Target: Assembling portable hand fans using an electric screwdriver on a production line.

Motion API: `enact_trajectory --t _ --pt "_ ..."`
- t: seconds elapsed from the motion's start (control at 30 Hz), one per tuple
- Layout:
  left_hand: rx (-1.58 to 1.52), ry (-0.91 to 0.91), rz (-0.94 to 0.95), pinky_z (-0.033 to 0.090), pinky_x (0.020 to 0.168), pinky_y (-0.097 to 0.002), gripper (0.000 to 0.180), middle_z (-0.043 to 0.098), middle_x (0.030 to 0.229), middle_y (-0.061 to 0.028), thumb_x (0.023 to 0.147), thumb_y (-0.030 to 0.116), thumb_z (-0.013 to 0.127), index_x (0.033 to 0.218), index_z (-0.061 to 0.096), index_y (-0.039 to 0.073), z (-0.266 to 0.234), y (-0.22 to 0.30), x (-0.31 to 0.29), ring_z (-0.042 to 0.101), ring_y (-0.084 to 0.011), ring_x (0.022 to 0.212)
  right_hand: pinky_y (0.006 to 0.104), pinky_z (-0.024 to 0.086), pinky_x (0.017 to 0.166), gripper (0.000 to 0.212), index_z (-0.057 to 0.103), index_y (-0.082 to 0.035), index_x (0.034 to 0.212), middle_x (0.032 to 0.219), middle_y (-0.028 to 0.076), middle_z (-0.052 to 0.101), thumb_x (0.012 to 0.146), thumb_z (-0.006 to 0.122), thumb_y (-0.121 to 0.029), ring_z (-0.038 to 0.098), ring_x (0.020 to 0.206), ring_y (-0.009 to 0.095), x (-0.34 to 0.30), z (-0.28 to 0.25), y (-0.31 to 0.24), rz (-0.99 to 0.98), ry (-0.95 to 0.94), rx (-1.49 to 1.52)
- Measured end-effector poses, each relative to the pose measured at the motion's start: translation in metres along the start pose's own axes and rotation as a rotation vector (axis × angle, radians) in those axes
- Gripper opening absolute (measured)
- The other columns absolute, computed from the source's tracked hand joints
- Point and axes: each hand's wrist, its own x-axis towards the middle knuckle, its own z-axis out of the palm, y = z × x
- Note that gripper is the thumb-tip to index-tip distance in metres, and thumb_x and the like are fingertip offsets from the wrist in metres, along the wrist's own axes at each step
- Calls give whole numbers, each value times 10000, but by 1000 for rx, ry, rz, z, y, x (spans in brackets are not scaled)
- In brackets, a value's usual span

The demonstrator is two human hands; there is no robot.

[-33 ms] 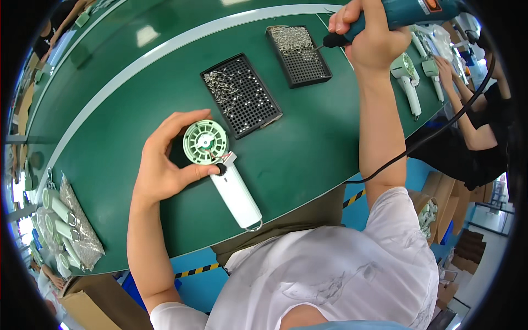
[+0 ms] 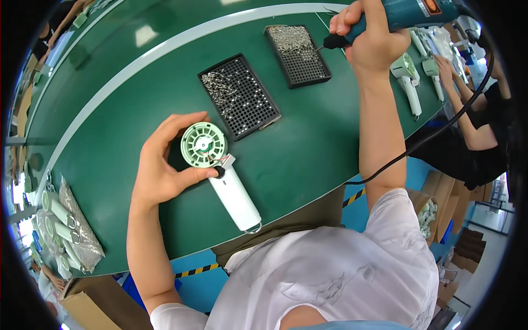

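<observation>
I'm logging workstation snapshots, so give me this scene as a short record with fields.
Left hand: holds white-handled fan by its round green head
Right hand: grips teal power screwdriver
Driver bit: at far tray, contact unclear
Far tray: black, screws at far end
Near tray: black, loose screws at left
Far left: filled bag, more fans

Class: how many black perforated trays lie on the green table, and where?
2. The near tray lies just beyond the round-headed device in the left hand; the far tray lies farther right, by the power driver in the right hand.
</observation>
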Motion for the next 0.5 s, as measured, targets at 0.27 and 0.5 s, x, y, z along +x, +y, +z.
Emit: enact_trajectory --t 0.27,0.5 --pt "42 -6 -18 507 998 -355 804 647 1221 -154 561 172 1000 1253 656 -51 -6 -8 0 648 -241 1126 328 482 435 270 598 -24 791 588 55 553 1014 664 -162 536 425 172 -4 -5 22 44 -48 2" --pt "8 0 -33 508 1009 -364 805 647 1237 -164 562 180 1000 1252 655 -50 -5 -10 1 652 -251 1138 324 482 434 297 587 -41 756 583 51 551 1017 659 -163 532 422 162 -1 -10 27 63 -33 -23"
